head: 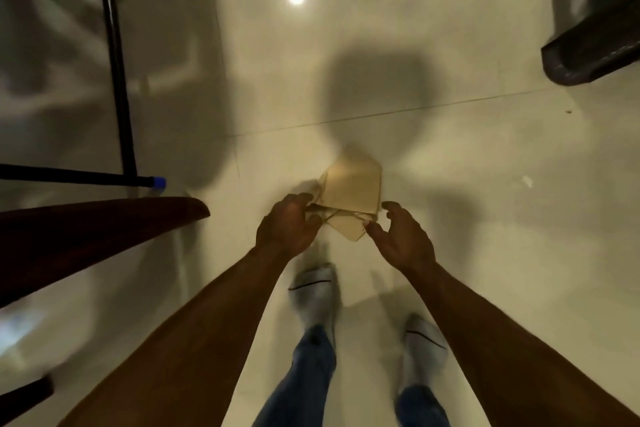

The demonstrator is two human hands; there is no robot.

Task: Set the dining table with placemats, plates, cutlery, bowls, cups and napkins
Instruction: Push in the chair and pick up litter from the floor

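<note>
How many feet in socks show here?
2: left foot ahead, below the left hand holding napkins; right foot further back, under the right arm.

I see a small stack of beige napkins (351, 196), square and flat, fanned so their corners point different ways. They are held out in front of me above the pale floor, not resting on any surface. The stack tilts slightly away from me. Its left edge is pinched; its lower right corner is free. Motion blur softens the edges, so I cannot count the sheets.
</note>
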